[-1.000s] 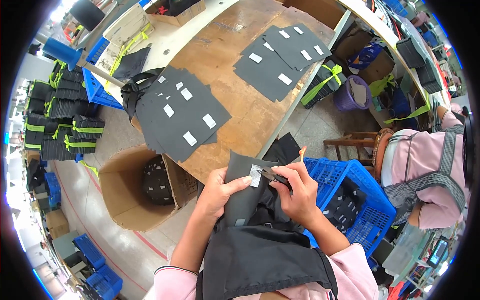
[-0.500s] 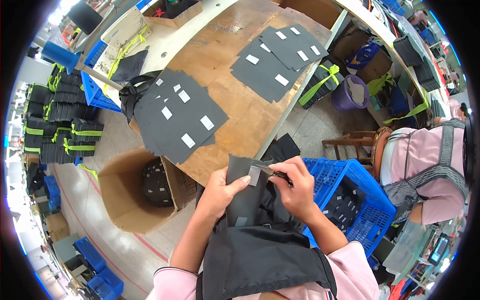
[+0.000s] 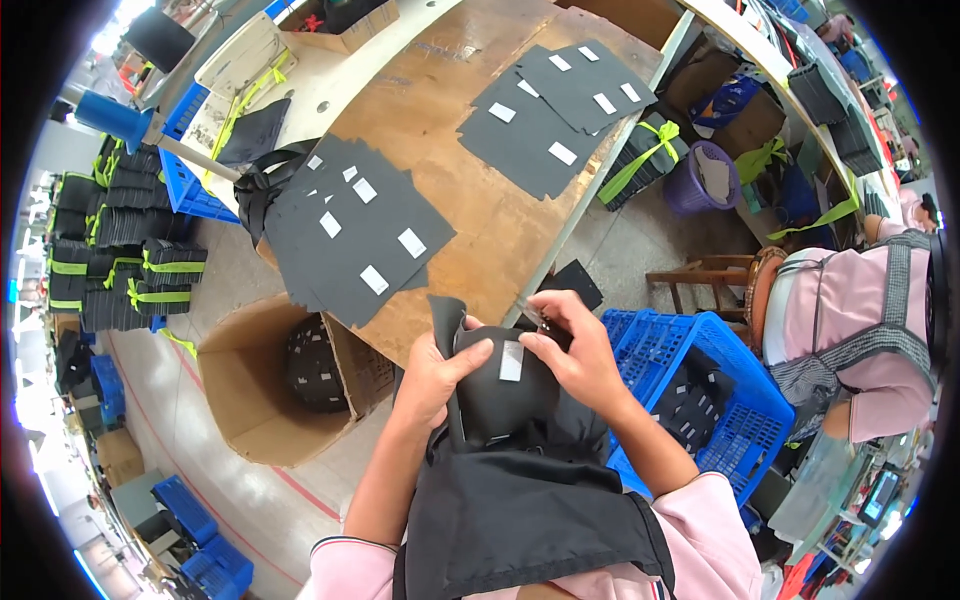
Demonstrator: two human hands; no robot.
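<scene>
Over my lap, a dark grey sheet panel (image 3: 485, 395) is bent into a curve, with a white rectangular patch (image 3: 511, 361) on its upper face. My left hand (image 3: 436, 378) grips its left side, thumb on top beside the patch. Against the panel's right edge, my right hand (image 3: 578, 352) presses its thumb while keeping hold of small thread snips (image 3: 540, 317) with a metal tip. The snips' handle is mostly hidden by my fingers, and the tip points up and away from the patch.
More patched dark panels lie on the wooden table, at its left (image 3: 350, 230) and far right (image 3: 540, 120). A cardboard box (image 3: 235, 390) stands at left, a blue crate (image 3: 735, 440) at right. Beyond the crate is another person (image 3: 840, 330) near a wooden stool (image 3: 700, 280).
The panel has gone from hanging fairly flat to bowed over. My right hand's snips have moved off the patch, and that hand's thumb now rests on the panel's edge.
</scene>
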